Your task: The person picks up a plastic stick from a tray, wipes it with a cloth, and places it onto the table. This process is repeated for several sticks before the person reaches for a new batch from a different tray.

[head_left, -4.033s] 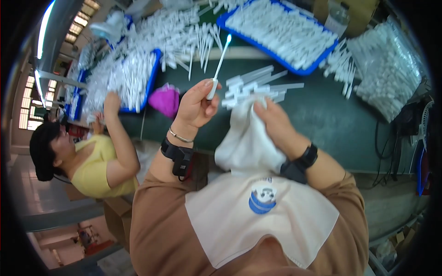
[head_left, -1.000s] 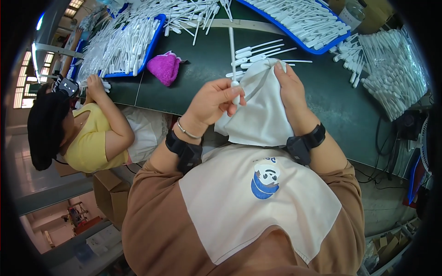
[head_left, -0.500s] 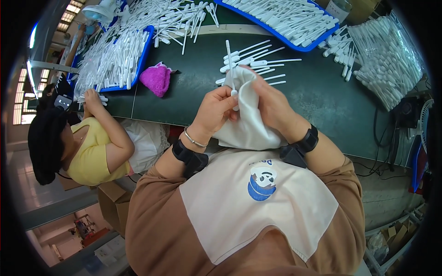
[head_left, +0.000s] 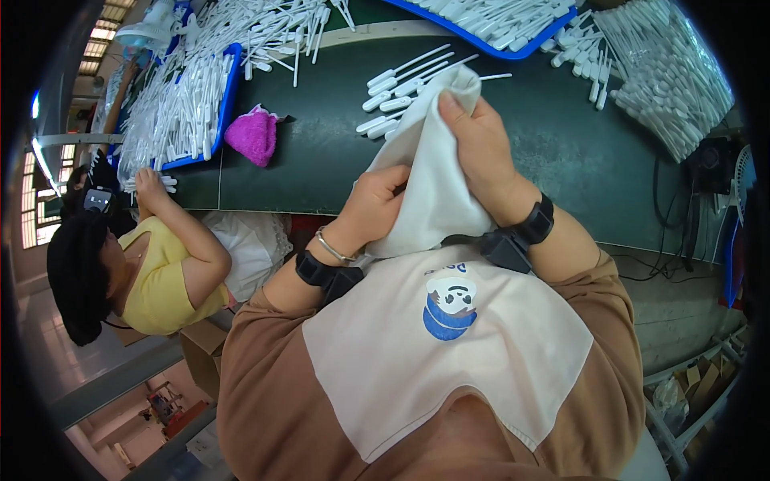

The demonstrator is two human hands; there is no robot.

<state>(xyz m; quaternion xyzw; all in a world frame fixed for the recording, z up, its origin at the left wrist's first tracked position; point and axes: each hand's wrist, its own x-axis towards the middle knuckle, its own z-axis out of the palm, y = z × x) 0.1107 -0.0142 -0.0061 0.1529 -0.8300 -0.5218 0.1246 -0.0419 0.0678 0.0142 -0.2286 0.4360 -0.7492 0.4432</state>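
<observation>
A white cloth (head_left: 429, 188) is raised in folds in front of my chest; I cannot tell whether it is the lower part of my apron. My right hand (head_left: 485, 148) is closed on its upper right edge, thumb on top. At the cloth's left side my left hand (head_left: 375, 202) is curled, its fingertips tucked into the fold, so what they grip is hidden. Just beyond the cloth, several white plastic transfer pipettes (head_left: 395, 104) lie on the dark green table (head_left: 321, 136), bulbs toward the left. The cloth covers some of them.
Blue trays of pipettes stand at the left (head_left: 228, 104) and the far right (head_left: 513, 54). Loose pipettes (head_left: 265, 32) heap at the back. A bulging clear bag (head_left: 666, 72) sits far right. Left of my hands lies a magenta cloth (head_left: 253, 138). A co-worker in yellow (head_left: 172, 284) sits at left.
The pipette seen upright in my left hand is out of sight now. My right hand has lifted the cloth higher, over part of the row of pipettes. The view has shifted slightly.
</observation>
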